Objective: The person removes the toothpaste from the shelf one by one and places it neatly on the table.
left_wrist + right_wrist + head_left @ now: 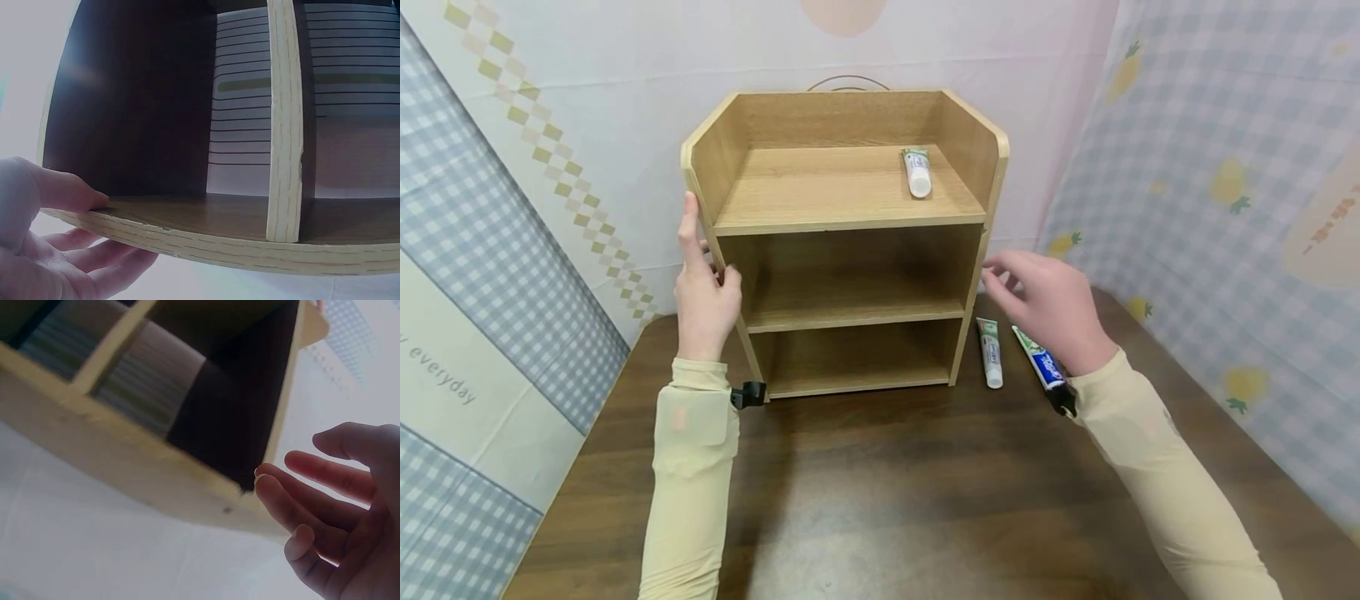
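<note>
A light wooden shelf unit (850, 222) with three levels stands on the table against the back curtain. My left hand (706, 300) grips the front edge of its left side panel (187, 245). The thumb is on the inner face and the other fingers lie along the outside. Beside the right side panel (973, 287), my right hand (1048, 304) has its fingers loosely bent with nothing between them. In the right wrist view the fingertips (265, 481) of this hand are right by the panel's edge. A white and green toothpaste tube (917, 173) lies on the top shelf.
Right of the shelf unit, a white and green toothpaste tube (991, 354) and a blue and green toothpaste tube (1043, 362) lie on the dark wooden table (865, 492). The right forearm partly covers the blue one. Patterned curtains (1210, 208) enclose the table.
</note>
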